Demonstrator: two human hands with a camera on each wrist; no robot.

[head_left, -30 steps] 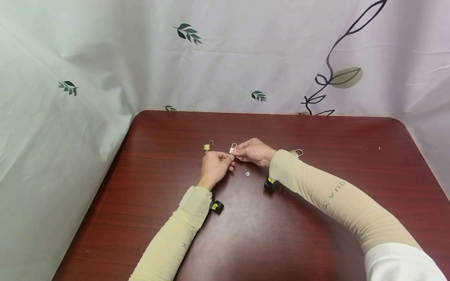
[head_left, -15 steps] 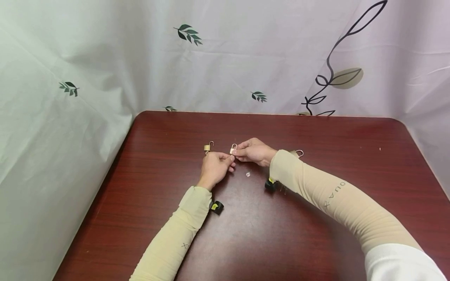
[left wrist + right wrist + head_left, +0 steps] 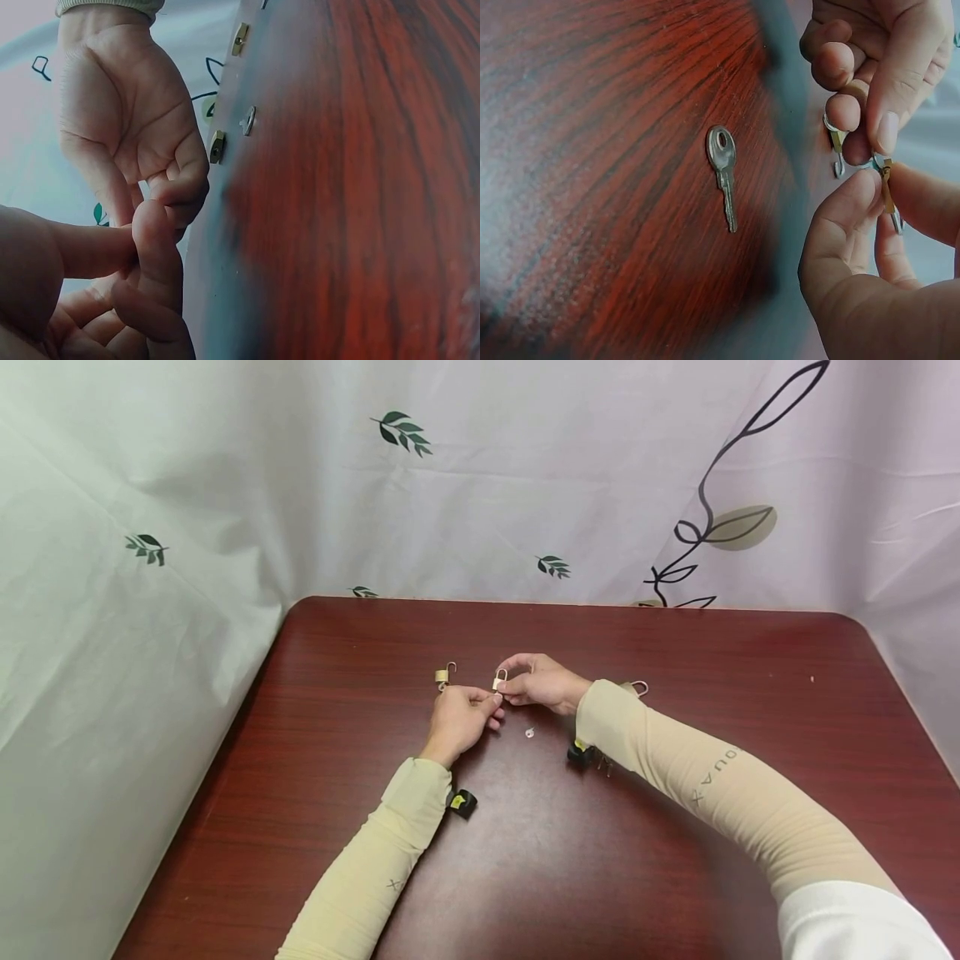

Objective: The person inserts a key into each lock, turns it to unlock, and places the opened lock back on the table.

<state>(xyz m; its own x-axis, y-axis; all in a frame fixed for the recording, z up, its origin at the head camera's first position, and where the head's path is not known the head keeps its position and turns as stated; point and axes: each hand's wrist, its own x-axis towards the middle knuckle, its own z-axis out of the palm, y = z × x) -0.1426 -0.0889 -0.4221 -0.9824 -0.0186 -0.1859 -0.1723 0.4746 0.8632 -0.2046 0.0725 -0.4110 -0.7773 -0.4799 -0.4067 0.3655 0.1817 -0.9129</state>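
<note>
Above the table my right hand grips a small brass padlock between thumb and fingers, its closed shackle pointing up. My left hand pinches the silver key at the padlock's bottom end, mostly covered by the fingertips in the right wrist view. Both hands' fingertips nearly meet there. Just beyond the left hand lies a second brass padlock with its shackle open, and a silver ring or key bow shows at its end. In the left wrist view the held padlock is hidden behind the fingers.
A loose silver key lies on the dark red wooden table, in front of the hands. Another padlock is partly hidden behind the right sleeve. A patterned curtain hangs along the table's back edge.
My right index finger has risen and arches more over the padlock's shackle. The held padlock has shifted very slightly right and down. My left hand keeps its pinch nearly in place.
</note>
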